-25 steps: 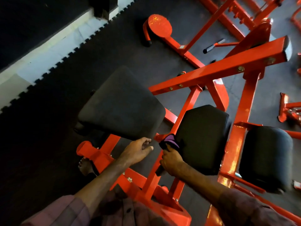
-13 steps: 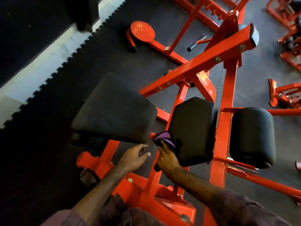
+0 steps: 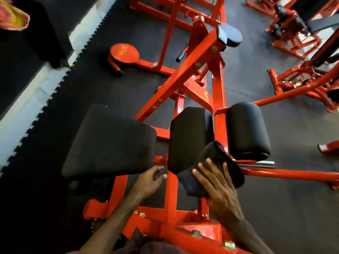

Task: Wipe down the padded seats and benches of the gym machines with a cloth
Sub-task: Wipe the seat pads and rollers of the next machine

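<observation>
With fingers spread, the right hand is pressing the cloth against the middle pad's corner, the left hand is hanging loose and empty, and the unpinched cloth is risking slipping off.

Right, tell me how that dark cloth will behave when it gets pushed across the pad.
The cloth is probably floppy: it drapes and folds over the middle pad. It likely weighs little. The right hand presses it with spread fingers, so it may bunch rather than slide flat.
</observation>
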Tool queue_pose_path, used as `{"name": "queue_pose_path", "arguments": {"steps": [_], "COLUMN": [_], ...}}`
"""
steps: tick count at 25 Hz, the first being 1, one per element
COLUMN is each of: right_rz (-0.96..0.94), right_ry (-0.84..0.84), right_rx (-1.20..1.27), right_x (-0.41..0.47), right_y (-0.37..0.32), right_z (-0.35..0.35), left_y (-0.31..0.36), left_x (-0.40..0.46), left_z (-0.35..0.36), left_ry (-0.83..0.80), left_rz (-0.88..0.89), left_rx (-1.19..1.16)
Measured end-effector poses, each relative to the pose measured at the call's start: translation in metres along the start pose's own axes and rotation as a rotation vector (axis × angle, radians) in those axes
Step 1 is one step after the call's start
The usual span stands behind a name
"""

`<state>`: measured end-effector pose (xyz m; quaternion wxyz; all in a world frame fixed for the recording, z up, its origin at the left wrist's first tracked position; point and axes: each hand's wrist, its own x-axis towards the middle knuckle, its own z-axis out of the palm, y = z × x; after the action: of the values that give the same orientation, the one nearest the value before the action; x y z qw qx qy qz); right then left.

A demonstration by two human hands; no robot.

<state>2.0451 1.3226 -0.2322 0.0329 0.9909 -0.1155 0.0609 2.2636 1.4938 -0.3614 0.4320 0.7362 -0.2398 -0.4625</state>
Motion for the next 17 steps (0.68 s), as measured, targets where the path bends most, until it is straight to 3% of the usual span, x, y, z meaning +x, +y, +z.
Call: {"name": "queue_pose_path", "arguments": {"steps": [5, 8, 14, 16, 17], "right_rz": [0.297, 0.473, 0.486, 0.476, 0.482], "right_ry": [-0.068, 0.13, 0.035, -0.035, 0.039], "right_rx": [0.232, 0.434, 0.558, 0.675, 0.751], "right_x": [0.011, 0.011, -0.029, -0.034, -0.035], "right_y": [-0.029, -0.049, -0.068, -0.064, -0.062], "right_z": [0.062, 0.074, 0.124, 0.101, 0.083], "left_y": [0.019, 0.027, 0.053, 0.049, 0.047], "left_x": [0.004, 0.011, 0.011, 0.011, 0.012], "left_z": [0.018, 0.027, 0.031, 0.028, 0.025], "left_ry": [-0.064, -0.071, -0.086, -0.078, -0.068], "left_rz": [0.009, -0.017, 0.061, 0.071, 0.064], "left_rx": [0.06, 0.074, 0.087, 0.062, 0.043]}}
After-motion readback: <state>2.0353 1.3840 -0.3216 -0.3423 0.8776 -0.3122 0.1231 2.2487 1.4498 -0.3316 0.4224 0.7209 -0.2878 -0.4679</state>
